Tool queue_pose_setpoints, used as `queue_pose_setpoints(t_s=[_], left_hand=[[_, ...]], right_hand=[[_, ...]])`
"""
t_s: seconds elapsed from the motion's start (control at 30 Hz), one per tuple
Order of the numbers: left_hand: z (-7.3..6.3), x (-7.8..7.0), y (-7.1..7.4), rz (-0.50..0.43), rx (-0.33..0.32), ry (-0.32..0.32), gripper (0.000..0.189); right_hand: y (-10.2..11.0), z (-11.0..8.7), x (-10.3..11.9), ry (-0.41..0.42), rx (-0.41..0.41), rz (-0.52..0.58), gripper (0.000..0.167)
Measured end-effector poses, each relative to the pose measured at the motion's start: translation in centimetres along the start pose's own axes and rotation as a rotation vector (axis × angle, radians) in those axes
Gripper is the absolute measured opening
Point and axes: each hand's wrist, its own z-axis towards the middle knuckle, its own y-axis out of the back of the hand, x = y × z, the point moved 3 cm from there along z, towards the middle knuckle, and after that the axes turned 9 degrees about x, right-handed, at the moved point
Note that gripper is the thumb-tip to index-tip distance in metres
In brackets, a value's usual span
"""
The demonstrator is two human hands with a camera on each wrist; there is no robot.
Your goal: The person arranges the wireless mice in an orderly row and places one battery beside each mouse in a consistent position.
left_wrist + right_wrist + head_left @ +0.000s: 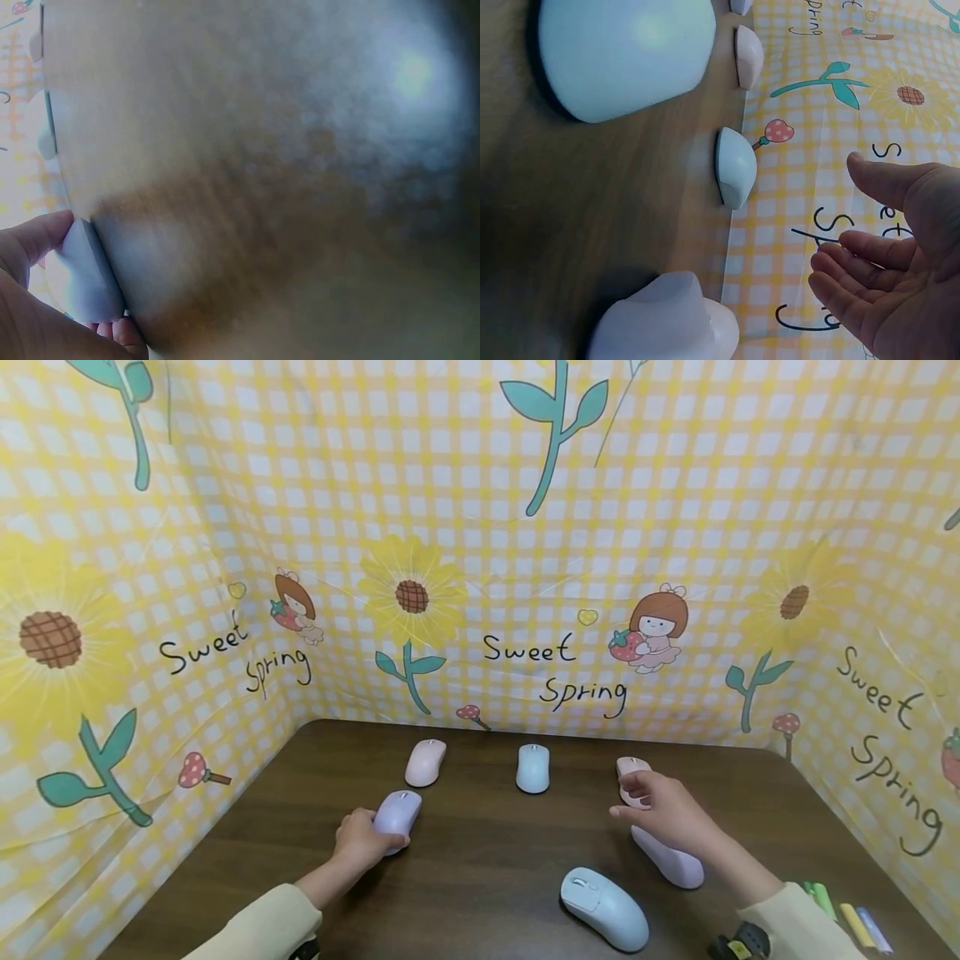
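Observation:
My left hand (363, 842) grips a lavender computer mouse (399, 812) by its sides at the left of the table. In the left wrist view, thumb and fingers lie on opposite sides of that mouse (86, 277). My right hand (667, 810) is held with fingers loosely bent and thumb apart, nothing between them. It partly covers a pink mouse (632, 766) in the head view. Just below that hand lies a second lavender mouse (675, 862), tilted across the table. The right wrist view shows the right hand (889, 262) raised above the tabletop, apart from the mice.
A pink mouse (425, 763) and a light blue mouse (533, 768) stand along the back. Another light blue mouse (604, 910) lies at the front. Several coloured sticks (862, 925) lie at the right edge. A yellow checked cloth (480, 610) encloses the brown table (480, 852).

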Motion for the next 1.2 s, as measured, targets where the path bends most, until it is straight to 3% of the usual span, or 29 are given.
queue_pose_setpoints(t_s=[0.13, 0.37, 0.8, 0.97, 1.2], left_hand=[[0.0, 0.0, -0.1, 0.012, 0.007, 0.0, 0.063], [0.2, 0.0, -0.1, -0.001, 0.018, 0.005, 0.062], [0.1, 0.1, -0.2, -0.001, 0.019, 0.011, 0.065], [0.1, 0.1, -0.2, 0.004, 0.018, 0.006, 0.065], [0.2, 0.1, -0.2, 0.008, 0.018, 0.008, 0.065]], right_hand=[[-0.4, -0.7, -0.2, 0.041, 0.041, 0.012, 0.049], [-1.3, -1.6, -0.3, 0.183, 0.171, 0.011, 0.052], [-4.1, -3.1, -0.4, 0.223, 0.421, 0.03, 0.062], [-4.8, -3.6, -0.2, 0.223, 0.458, 0.01, 0.062], [-5.5, -4.2, 0.1, 0.249, 0.449, -0.083, 0.063]])
